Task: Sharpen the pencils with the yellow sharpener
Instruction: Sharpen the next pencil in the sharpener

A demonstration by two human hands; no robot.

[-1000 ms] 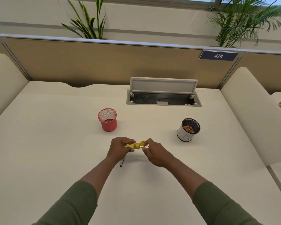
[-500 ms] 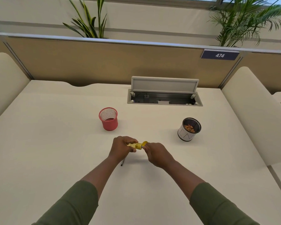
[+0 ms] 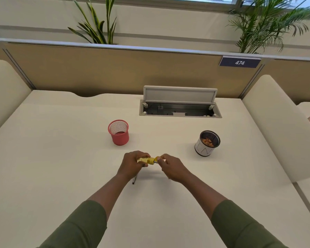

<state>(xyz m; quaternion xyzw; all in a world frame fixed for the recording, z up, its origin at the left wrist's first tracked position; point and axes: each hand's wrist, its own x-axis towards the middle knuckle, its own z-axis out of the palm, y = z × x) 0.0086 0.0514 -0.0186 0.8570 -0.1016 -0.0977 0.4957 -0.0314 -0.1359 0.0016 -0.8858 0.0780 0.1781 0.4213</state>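
My left hand [image 3: 132, 163] grips the yellow sharpener [image 3: 148, 160] just above the desk, near the middle front. My right hand [image 3: 172, 167] pinches a pencil [image 3: 156, 161] whose end sits in the sharpener's right side; only a short grey stub of it shows between my fingers and the sharpener. Another dark pencil [image 3: 134, 180] lies on the desk, partly hidden under my left wrist.
A pink mesh cup [image 3: 118, 132] stands behind my left hand. A white and black cup [image 3: 207, 143] holding shavings stands to the right. An open cable tray [image 3: 180, 108] sits at the back. Padded dividers flank the white desk [image 3: 52, 158].
The pencil has gone further into the sharpener, with less of it showing. My right hand has closed in toward the sharpener. The camera view shifted slightly.
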